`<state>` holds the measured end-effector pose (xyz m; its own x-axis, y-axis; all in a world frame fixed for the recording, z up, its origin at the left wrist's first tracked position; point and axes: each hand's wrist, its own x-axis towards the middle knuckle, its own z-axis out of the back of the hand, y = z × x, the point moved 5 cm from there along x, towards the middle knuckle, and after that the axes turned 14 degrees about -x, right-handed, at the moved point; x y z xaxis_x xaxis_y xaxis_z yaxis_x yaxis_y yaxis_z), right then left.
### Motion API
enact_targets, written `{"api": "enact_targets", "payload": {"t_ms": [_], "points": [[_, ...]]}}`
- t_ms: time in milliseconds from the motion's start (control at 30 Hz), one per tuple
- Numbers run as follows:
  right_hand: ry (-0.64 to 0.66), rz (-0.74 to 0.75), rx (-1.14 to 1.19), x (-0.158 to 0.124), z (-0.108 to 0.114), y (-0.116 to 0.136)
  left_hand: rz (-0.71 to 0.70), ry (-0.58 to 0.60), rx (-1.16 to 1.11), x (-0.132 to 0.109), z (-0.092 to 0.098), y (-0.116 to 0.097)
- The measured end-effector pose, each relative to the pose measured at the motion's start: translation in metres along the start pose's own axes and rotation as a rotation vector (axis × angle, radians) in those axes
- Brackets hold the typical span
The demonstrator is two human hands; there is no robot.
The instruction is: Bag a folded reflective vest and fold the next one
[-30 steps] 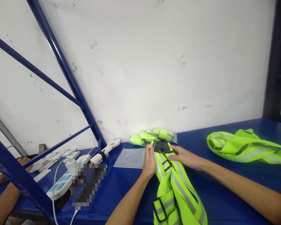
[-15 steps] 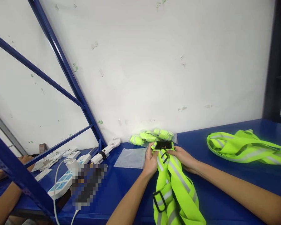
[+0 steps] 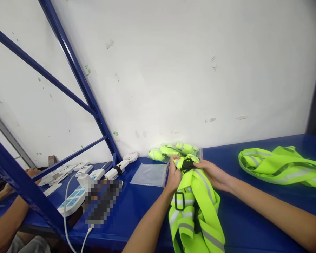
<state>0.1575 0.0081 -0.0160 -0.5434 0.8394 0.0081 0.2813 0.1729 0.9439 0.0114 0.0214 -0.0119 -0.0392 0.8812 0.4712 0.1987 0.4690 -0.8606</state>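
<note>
Both of my hands grip the top of a neon-yellow reflective strap harness point(image 3: 208, 211) with grey stripes. My left hand point(image 3: 173, 175) is closed on its upper left side, beside a black piece point(image 3: 187, 164) at the top. From the right, my right hand point(image 3: 212, 173) pinches the strap close to that black piece. The loose straps hang down toward me over the table's front edge, with a black slider buckle point(image 3: 179, 201) on the left one. Behind my hands lie bagged rolled neon straps point(image 3: 171, 151). A flat clear plastic bag point(image 3: 150, 174) rests left of my left hand.
Another loose neon harness point(image 3: 281, 167) lies on the blue table point(image 3: 252, 214) at right. To the left are a small white fan point(image 3: 131, 157), a power strip point(image 3: 77, 196) with cables, and a blue metal frame point(image 3: 94, 105). A co-worker's arm point(image 3: 12, 218) reaches in beyond the frame.
The black piece has turned and bunched between my hands, and the straps below have shifted and folded differently. The view has moved slightly to the left.
</note>
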Motion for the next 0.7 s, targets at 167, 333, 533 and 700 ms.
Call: {"api": "enact_targets", "payload": {"t_ms": [167, 333, 533, 700], "points": [[-0.008, 0.031, -0.002, -0.001, 0.007, 0.005, 0.244, 0.065, -0.341, -0.003, -0.01, 0.014], [-0.137, 0.104, -0.1, -0.002, 0.015, 0.015, 0.327, 0.015, -0.424, -0.008, -0.012, 0.022], [-0.241, 0.375, -0.524, 0.0, 0.025, 0.019, 0.462, 0.115, -0.486, -0.008, -0.021, 0.023], [-0.178, 0.349, -0.496, 0.005, 0.027, 0.01, 0.592, 0.02, -0.568, -0.008, -0.016, 0.034]]}}
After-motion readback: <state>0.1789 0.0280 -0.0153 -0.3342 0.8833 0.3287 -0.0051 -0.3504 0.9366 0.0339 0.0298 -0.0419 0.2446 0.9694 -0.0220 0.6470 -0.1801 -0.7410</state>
